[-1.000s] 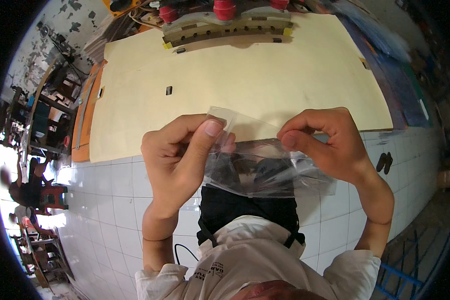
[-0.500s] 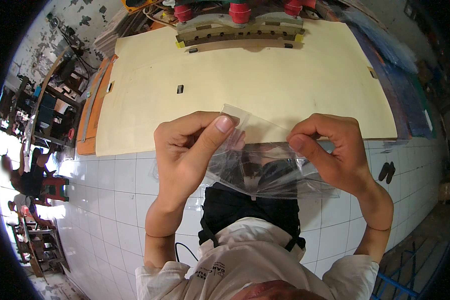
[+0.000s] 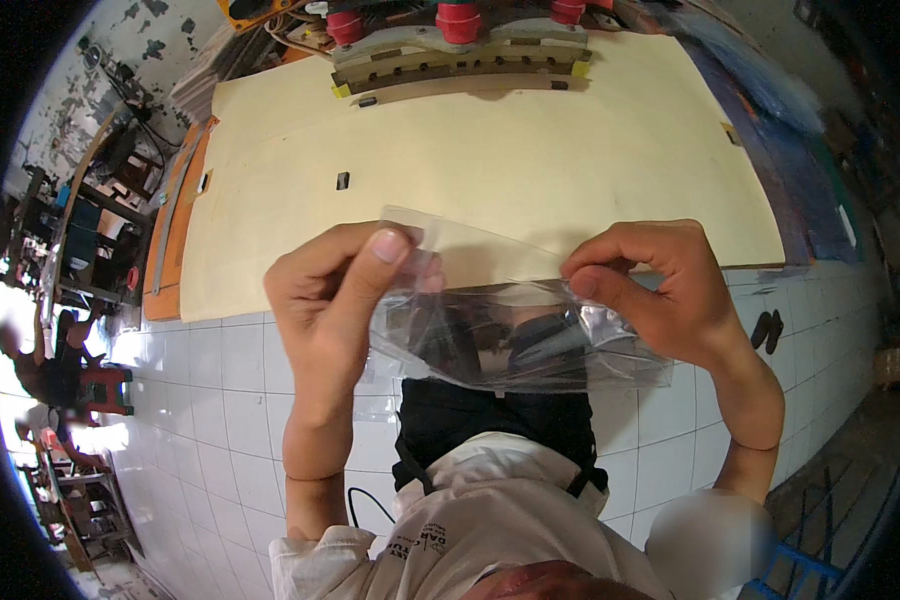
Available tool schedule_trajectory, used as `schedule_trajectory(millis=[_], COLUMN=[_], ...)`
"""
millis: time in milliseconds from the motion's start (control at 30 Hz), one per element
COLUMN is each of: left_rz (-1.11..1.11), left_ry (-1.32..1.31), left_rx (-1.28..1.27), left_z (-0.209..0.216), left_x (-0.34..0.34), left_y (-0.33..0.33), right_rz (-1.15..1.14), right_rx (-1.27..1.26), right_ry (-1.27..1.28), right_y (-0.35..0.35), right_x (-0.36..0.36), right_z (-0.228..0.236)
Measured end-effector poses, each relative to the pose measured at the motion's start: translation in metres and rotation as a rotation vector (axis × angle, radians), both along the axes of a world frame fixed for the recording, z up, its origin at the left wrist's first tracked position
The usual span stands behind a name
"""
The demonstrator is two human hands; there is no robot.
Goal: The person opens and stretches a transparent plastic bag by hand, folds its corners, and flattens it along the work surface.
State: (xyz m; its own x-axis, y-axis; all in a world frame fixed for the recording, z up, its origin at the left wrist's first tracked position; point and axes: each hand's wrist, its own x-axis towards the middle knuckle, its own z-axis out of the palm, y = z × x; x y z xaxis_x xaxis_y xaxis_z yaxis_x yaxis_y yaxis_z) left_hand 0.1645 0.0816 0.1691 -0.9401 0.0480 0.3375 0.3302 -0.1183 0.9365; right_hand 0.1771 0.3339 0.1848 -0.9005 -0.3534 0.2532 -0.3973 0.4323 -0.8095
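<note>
Head view puts a transparent plastic film (image 3: 530,350) at the centre, held up between our two hands; its upper edge runs slantwise from one pinch to the other, over the near side of the cream sheet (image 3: 510,150), while its creased lower part hangs in front of the dark shorts (image 3: 495,425); whether it is a bag or a single layer, we cannot tell. Our left hand (image 3: 320,300) pinches the upper left corner, thumb on top, fingertips showing through the film; our right hand (image 3: 660,285) pinches the upper edge between thumb and curled forefinger. Compared with half a second ago, our left hand has shifted leftward from our right, which has barely moved; a longer stretch of edge now lies between them, so we judge the film to be better spread, though folds remain below.

Farther out, a small black block (image 3: 343,181) lies on the cream sheet; a long slotted bar (image 3: 460,70) with red fittings (image 3: 458,22) stands along the far edge; white floor tiles (image 3: 210,420) show below; a co-worker (image 3: 45,365) sits at far left.
</note>
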Motion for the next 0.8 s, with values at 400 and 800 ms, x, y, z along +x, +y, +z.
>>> schedule_trajectory(millis=[400,800], left_rz=[0.219,0.352], left_ry=[0.079,0.118], left_rx=[0.051,0.05], left_z=[-0.003,-0.014], left_x=[0.001,-0.004], left_y=[-0.033,-0.056], right_rz=[0.055,0.007], right_rx=[0.034,-0.314], right_ry=[-0.129,-0.037], right_y=[0.042,0.064], right_x=[0.01,0.021], right_z=[-0.016,-0.068])
